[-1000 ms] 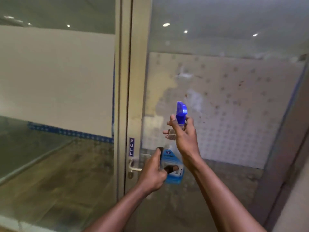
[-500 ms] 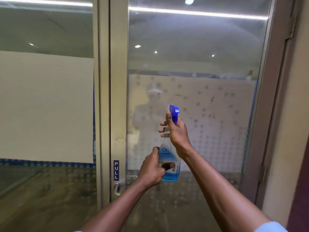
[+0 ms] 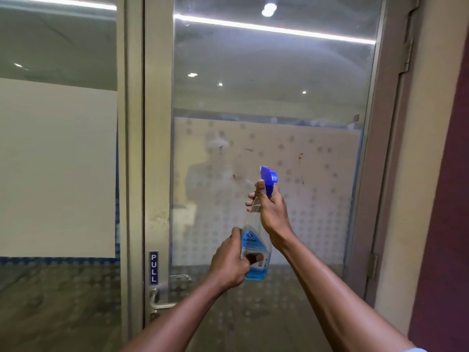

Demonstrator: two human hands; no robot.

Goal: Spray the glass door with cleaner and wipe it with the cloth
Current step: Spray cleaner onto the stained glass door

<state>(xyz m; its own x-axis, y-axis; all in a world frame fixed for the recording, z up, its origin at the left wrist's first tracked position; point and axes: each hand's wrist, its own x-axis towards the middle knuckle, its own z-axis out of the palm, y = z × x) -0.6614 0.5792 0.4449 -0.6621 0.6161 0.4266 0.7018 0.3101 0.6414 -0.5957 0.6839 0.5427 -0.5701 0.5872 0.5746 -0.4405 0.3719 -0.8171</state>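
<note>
Spraying looks just begun: both my hands hold the spray bottle (image 3: 255, 252) up, fingers (image 3: 251, 194) wrapped tight, glass door (image 3: 266, 97) spotty, cloth unseen.

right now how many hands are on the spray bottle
2: the left hand grips the lower body of the spray bottle, the right hand wraps its neck at the trigger.

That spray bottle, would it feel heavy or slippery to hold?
Probably light: the spray bottle looks like clear thin plastic with blue liquid only near the bottom. Likely somewhat bottom-weighted, since the upper part seems empty. It may be a little slick, given its smooth sides; both the left hand and right hand grip it.
</note>
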